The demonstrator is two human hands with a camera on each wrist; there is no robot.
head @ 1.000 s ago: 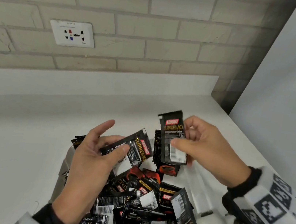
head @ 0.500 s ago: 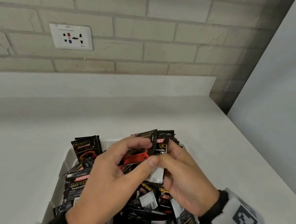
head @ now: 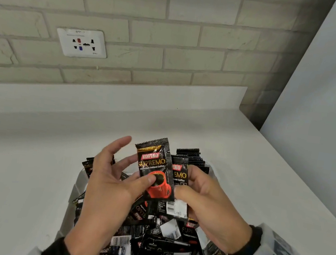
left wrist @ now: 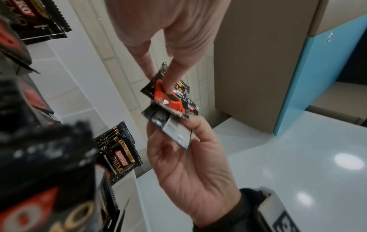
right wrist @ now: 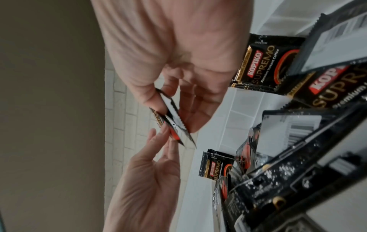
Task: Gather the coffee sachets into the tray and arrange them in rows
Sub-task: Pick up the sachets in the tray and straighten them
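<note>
My left hand [head: 134, 166] pinches a black coffee sachet [head: 154, 167] with a red cup print, thumb on its front and fingers behind. It overlaps a second sachet [head: 179, 176], which my right hand [head: 187, 184] pinches by its lower part. Both are held upright above the white tray [head: 80, 182], which is heaped with loose sachets [head: 158, 246]. In the left wrist view the thumb presses on the red cup sachet [left wrist: 170, 100] and the right hand [left wrist: 188, 133] holds the white-backed one [left wrist: 174, 133]. The right wrist view shows both sachets [right wrist: 172, 120] edge-on between the hands.
A few sachets [head: 189, 154] stand upright in a row at the tray's far end. The tray sits on a white counter [head: 27, 161] against a brick wall with a socket plate [head: 81, 42]. A pale panel [head: 330, 97] bounds the right side.
The hands were apart, each with one sachet, then met low over the tray. Now they are raised, and the left sachet lies face-out in front of the right one.
</note>
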